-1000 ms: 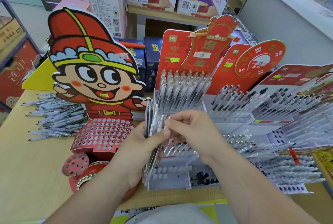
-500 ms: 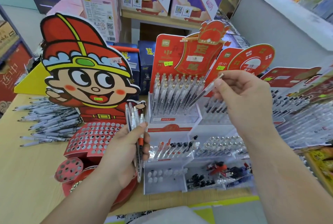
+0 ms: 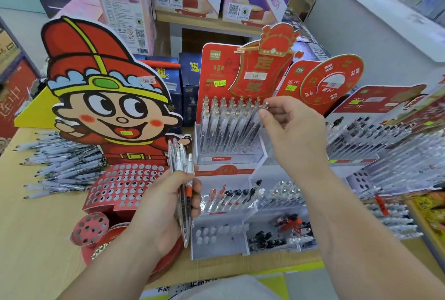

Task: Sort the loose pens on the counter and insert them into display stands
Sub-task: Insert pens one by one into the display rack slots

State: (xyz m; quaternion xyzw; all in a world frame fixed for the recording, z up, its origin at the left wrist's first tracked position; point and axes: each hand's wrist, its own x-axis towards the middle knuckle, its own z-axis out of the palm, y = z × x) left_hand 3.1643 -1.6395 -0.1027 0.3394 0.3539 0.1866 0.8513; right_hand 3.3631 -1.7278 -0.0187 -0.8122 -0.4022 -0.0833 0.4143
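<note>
My left hand [image 3: 166, 205] grips a bundle of clear pens [image 3: 181, 169], held upright in front of the red cartoon stand [image 3: 125, 186] with its perforated holes. My right hand [image 3: 291, 128] pinches the gold-tipped top of one clear pen [image 3: 261, 116] at the right end of the upper rack. That rack belongs to the red-backed display stand [image 3: 216, 73], whose top tier [image 3: 228, 128] is full of clear pens. Lower tiers [image 3: 228, 198] hold a few pens with black and red caps. A pile of loose pens [image 3: 62, 164] lies on the wooden counter [image 3: 31, 227] at the left.
More pen stands [image 3: 375, 135] crowd the right side of the counter. Dark blue boxes [image 3: 190, 75] and pink and purple cartons [image 3: 127, 10] stand behind. A grey cabinet [image 3: 373, 41] rises at the back right. The counter's yellow front edge [image 3: 277, 275] runs near my body.
My right hand took one pen from the bundle, carried it up and right, and has now lowered it into the right end of the top rack. My left hand stayed put with the bundle.
</note>
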